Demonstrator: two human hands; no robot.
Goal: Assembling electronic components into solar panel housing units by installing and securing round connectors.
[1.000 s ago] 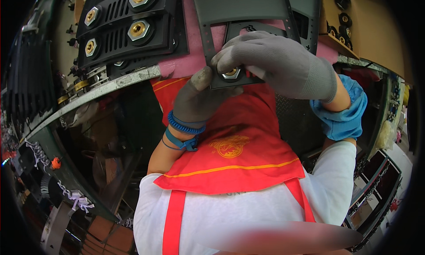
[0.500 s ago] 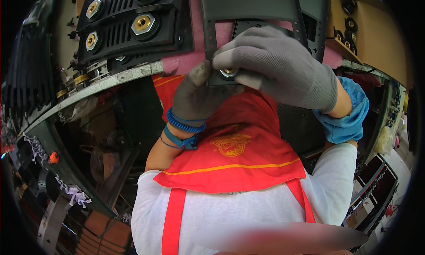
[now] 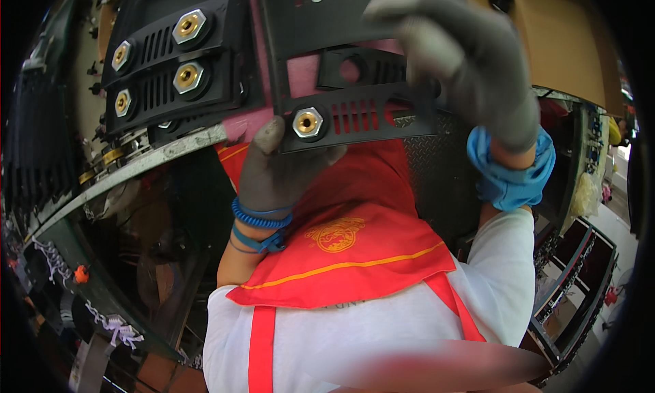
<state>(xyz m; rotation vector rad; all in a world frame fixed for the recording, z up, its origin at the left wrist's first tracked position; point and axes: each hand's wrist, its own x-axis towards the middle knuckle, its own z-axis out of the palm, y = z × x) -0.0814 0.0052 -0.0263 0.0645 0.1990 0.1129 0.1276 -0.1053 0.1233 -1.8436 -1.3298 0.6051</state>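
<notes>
My left hand, in a grey work glove, grips the near left corner of a black metal panel, its thumb at the edge and fingers underneath. On the panel's near strip, a brass fitting with a silver hex nut sits at the left. Beside it run several slots, then a round hole with nothing fitted in it. My right hand, gloved too, is raised over the panel's right side, blurred by motion. Its fingers look apart, and I see nothing between them.
At the left lie stacked black slotted panels with brass fittings and hex nuts. Another slotted plate shows through the held panel's opening. A cardboard box stands at the far right. The bench edge curves along the left.
My right hand has lifted off the brass fitting and moved up and right, uncovering the near strip. The panel and my left hand have shifted left and slightly nearer in view.
</notes>
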